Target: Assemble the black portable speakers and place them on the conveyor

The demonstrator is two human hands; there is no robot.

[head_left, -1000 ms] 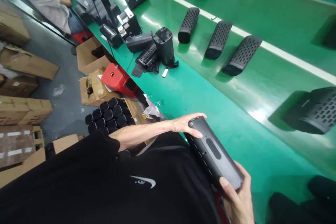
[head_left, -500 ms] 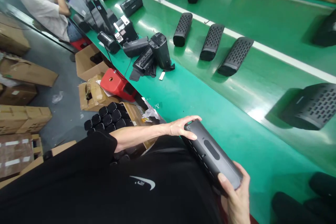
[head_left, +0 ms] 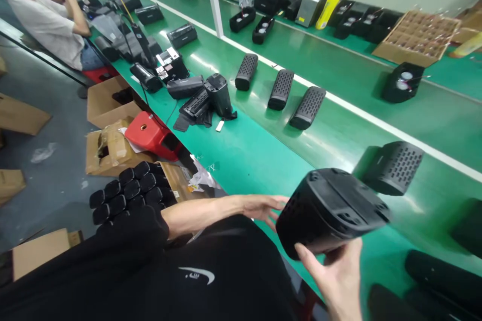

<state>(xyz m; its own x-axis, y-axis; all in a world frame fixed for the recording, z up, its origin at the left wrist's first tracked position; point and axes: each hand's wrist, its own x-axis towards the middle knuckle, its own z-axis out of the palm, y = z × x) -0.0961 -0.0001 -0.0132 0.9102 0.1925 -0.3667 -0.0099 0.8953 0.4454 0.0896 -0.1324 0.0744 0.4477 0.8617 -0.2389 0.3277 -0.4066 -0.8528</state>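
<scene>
A black portable speaker (head_left: 320, 210) is tilted up in front of my body, one end panel facing me. Its perforated side shows partly at the left. My right hand (head_left: 335, 271) grips it from below, with the thumb on the near side. My left hand (head_left: 265, 208) is at the speaker's left, fingers stretched and apart; some fingertips go behind the speaker, so I cannot tell whether they touch it. Beyond, another speaker (head_left: 395, 168) lies on the green bench (head_left: 259, 160).
Three perforated speakers (head_left: 280, 89) lie farther along the bench. A pile of black housings (head_left: 196, 103) and a red stool (head_left: 150, 133) are to the left. Stacked black parts (head_left: 131, 188) fill a carton below. A co-worker (head_left: 48, 25) sits at far left.
My right hand has raised and turned the speaker so its end panel shows. My left hand has let go of its far end and opened. The view has shifted, showing more of the back bench.
</scene>
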